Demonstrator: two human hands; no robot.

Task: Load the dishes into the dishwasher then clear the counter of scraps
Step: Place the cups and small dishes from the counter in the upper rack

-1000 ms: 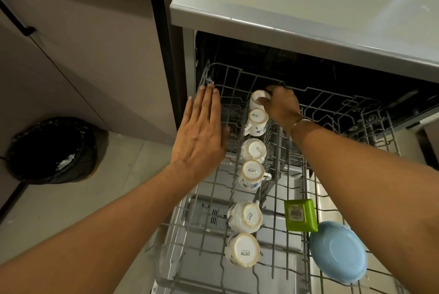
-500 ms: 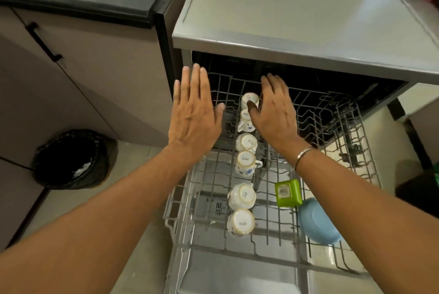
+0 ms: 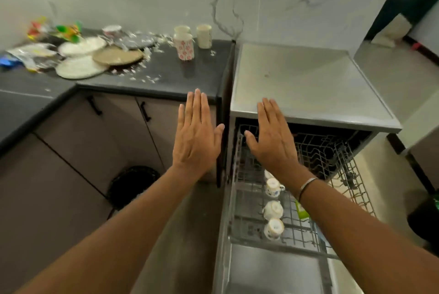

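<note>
My left hand (image 3: pixel 196 137) and my right hand (image 3: pixel 273 141) are both raised flat, fingers apart, holding nothing. The right one hovers over the back of the pulled-out dishwasher rack (image 3: pixel 337 168); the left is in front of the cabinet beside it. White cups (image 3: pixel 273 209) sit upside down in a row in the rack, and a green container (image 3: pixel 302 211) shows beside my right forearm. On the black counter (image 3: pixel 171 75) stand three mugs (image 3: pixel 184 45), several dirty plates (image 3: pixel 82 65) and scattered white scraps (image 3: pixel 148 79).
The dishwasher's steel top (image 3: pixel 304 84) is to the right of the counter. Its open door (image 3: pixel 273 272) lies below the rack. A black-lined bin (image 3: pixel 131 185) stands on the floor at the cabinets. Wrappers (image 3: pixel 28 56) lie at the counter's far left.
My right hand let go of the cup at the back of the rack and both hands rose out, open. My view lifted from the rack to the counter and wall.
</note>
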